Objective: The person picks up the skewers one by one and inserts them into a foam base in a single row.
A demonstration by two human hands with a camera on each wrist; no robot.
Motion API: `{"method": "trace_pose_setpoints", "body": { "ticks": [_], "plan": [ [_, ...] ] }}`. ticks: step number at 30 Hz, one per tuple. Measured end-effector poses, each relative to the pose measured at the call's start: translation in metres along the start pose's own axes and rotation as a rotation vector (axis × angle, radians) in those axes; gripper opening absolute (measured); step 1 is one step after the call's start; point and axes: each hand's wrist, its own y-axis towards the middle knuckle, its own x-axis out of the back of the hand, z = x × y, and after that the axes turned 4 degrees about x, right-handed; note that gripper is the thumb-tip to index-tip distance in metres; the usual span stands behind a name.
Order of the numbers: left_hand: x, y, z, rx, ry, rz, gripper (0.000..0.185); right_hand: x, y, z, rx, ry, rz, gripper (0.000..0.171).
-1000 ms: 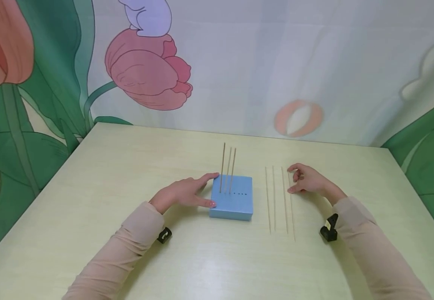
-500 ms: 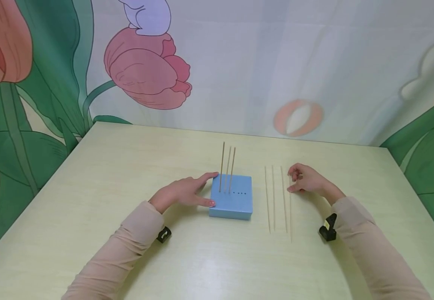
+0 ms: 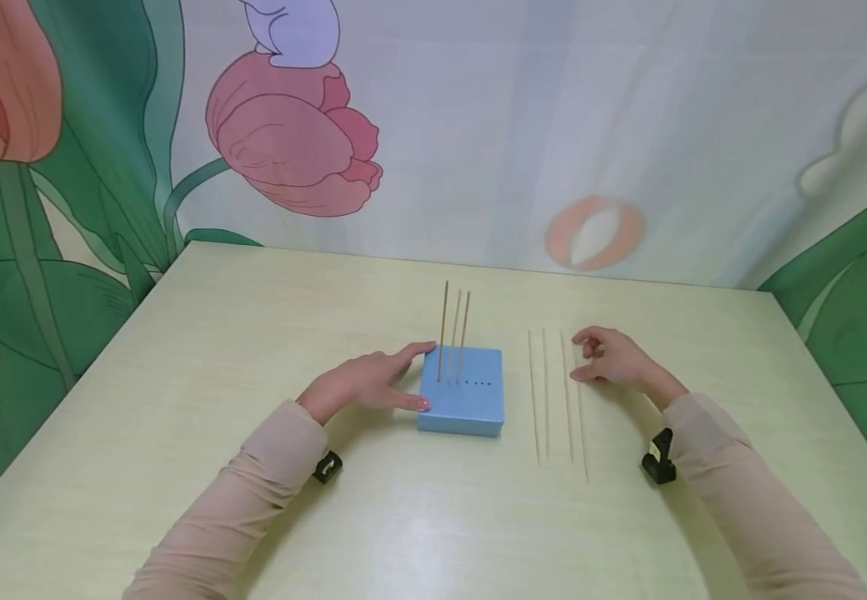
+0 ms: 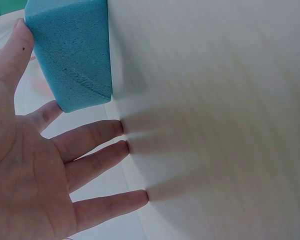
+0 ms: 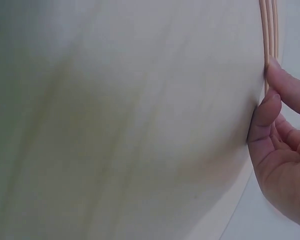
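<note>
- Head view: blue foam block (image 3: 461, 392) sits mid-surface (image 3: 253, 333), w/ three sticks upright (image 3: 453, 333) in its hole row; four holes to their right are unfilled. Left hand (image 3: 369, 383) is flat against the block's left side, fingers straight, bracing it. Four loose sticks (image 3: 553, 400) lie just right of the block; right hand (image 3: 609, 360) is at the one farthest from the block.
- Left wrist view: left grip relaxed-open, thumb (image 4: 10, 55) & forefinger touching the block (image 4: 72, 50), other fingertips on the surface.
- Right wrist view: thumb (image 5: 264, 117) & forefinger (image 5: 290, 87) curl onto a stick (image 5: 266, 40), apparently pinching it while it lies on the surface.
- Step, as I judge: picking up the 4th stick. Next needs a firm pinch, lift, turn upright, aim at the first free hole.
</note>
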Motion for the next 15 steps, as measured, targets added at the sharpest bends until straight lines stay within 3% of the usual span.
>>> {"method": "trace_pose_setpoints", "body": {
  "ticks": [9,15],
  "plan": [
    [-0.0003,0.0005,0.0024,-0.001,0.007,-0.003,0.087,0.003,-0.0021,0.0054,0.027,0.007,0.02,0.054],
    [-0.0004,0.0009,0.0031,-0.028,-0.011,0.007,0.087,0.0065,-0.0062,0.0041,0.089,-0.17,0.013,0.073]
  ]
}}
